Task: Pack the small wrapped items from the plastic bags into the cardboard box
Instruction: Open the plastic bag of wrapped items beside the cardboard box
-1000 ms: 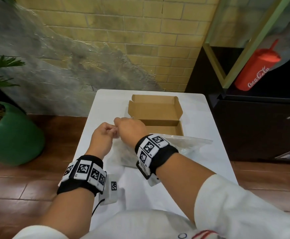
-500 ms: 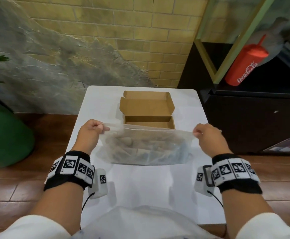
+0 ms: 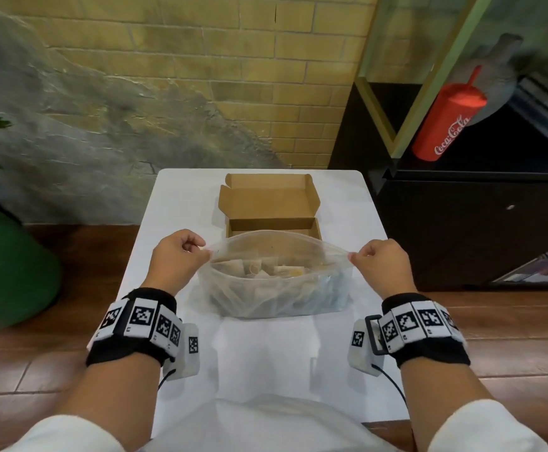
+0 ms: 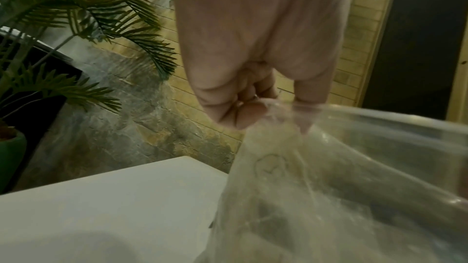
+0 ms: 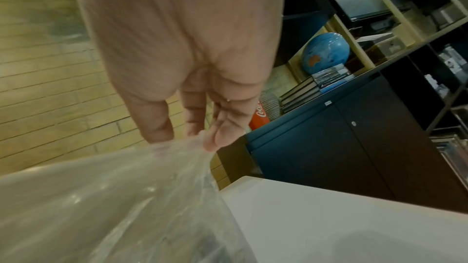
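Note:
A clear plastic bag point(image 3: 275, 295) stands on the white table point(image 3: 266, 360), its mouth spread wide. Several small wrapped items point(image 3: 259, 267) in brown and pale wrappers lie inside. My left hand point(image 3: 176, 256) pinches the left corner of the bag's rim, and my right hand point(image 3: 380, 261) pinches the right corner. The left wrist view shows my left hand point(image 4: 253, 111) nipping the plastic bag point(image 4: 329, 197). In the right wrist view my right hand point(image 5: 192, 133) holds the plastic bag point(image 5: 113, 207) the same way. Just behind the bag an open cardboard box point(image 3: 267, 203) sits with its lid tipped back.
A dark cabinet point(image 3: 461, 230) stands right of the table, with a red Coca-Cola cup point(image 3: 445, 119) on top and shelves behind. A green plant pot point(image 3: 8, 269) sits on the wooden floor to the left. A brick and stone wall lies behind the table.
My hands started together at the bag's left end, then drew apart along the rim. The bag's mouth, pulled flat half a second ago, now gapes open and shows the items inside.

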`<action>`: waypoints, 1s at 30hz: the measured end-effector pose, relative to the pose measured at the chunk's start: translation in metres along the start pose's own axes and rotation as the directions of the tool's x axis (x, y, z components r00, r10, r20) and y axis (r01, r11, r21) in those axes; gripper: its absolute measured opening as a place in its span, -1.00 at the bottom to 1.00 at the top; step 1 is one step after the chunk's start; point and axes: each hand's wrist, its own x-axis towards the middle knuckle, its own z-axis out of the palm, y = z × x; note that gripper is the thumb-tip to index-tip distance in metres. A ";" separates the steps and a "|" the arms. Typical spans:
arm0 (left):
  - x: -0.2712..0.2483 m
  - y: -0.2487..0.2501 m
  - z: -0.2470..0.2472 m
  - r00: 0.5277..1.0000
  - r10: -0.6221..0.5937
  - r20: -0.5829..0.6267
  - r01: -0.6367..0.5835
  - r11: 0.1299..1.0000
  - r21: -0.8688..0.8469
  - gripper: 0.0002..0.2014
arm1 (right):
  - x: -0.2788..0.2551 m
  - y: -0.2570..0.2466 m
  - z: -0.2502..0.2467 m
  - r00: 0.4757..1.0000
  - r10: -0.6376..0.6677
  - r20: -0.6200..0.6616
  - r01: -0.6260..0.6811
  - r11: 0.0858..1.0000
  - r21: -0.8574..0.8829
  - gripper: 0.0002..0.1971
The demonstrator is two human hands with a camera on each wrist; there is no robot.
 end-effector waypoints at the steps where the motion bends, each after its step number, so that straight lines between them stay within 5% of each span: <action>1: 0.000 0.001 0.001 1.000 0.002 0.003 -0.002 0.998 0.061 -0.82 | 0.000 0.000 0.003 1.000 0.009 -0.020 -0.010 1.000 -0.017 -0.80; 5: -0.003 0.007 0.000 0.998 0.033 -0.053 -0.021 0.979 0.201 -0.86 | -0.002 0.002 0.009 0.997 -0.011 -0.081 0.005 0.997 -0.077 -0.85; 9: -0.006 0.011 -0.003 0.999 0.038 -0.014 -0.036 0.992 0.121 -0.91 | -0.004 0.003 0.005 0.998 0.068 -0.015 -0.064 0.983 0.170 -0.77; 11: -0.007 0.012 -0.002 0.999 -0.019 0.045 0.021 0.999 -0.046 -0.89 | -0.004 0.003 0.005 0.982 0.174 0.079 -0.191 0.883 0.428 -0.71; 13: -0.007 0.012 0.000 0.985 -0.129 0.115 0.155 0.956 -0.251 -0.86 | -0.005 0.002 0.006 0.929 0.244 0.278 -0.369 0.653 0.661 -0.70; 15: -0.008 0.012 0.002 0.944 -0.227 0.240 0.306 0.874 -0.376 -0.82 | -0.006 0.002 0.007 0.876 0.255 0.408 -0.482 0.483 0.731 -0.75; 21: -0.009 0.002 0.003 0.777 -0.325 0.539 0.617 0.562 -0.551 -0.75 | -0.007 0.006 0.009 0.835 0.292 0.467 -0.542 0.282 0.792 -0.68; 25: -0.005 -0.009 -0.001 0.780 -0.379 0.499 0.612 0.294 -0.734 -0.76 | -0.008 0.011 0.009 0.820 0.308 0.482 -0.537 0.122 0.835 -0.69; 30: -0.003 -0.008 0.003 0.778 -0.407 0.479 0.569 0.132 -0.812 -0.75 | -0.006 0.019 0.012 0.814 0.277 0.510 -0.529 -0.007 0.848 -0.80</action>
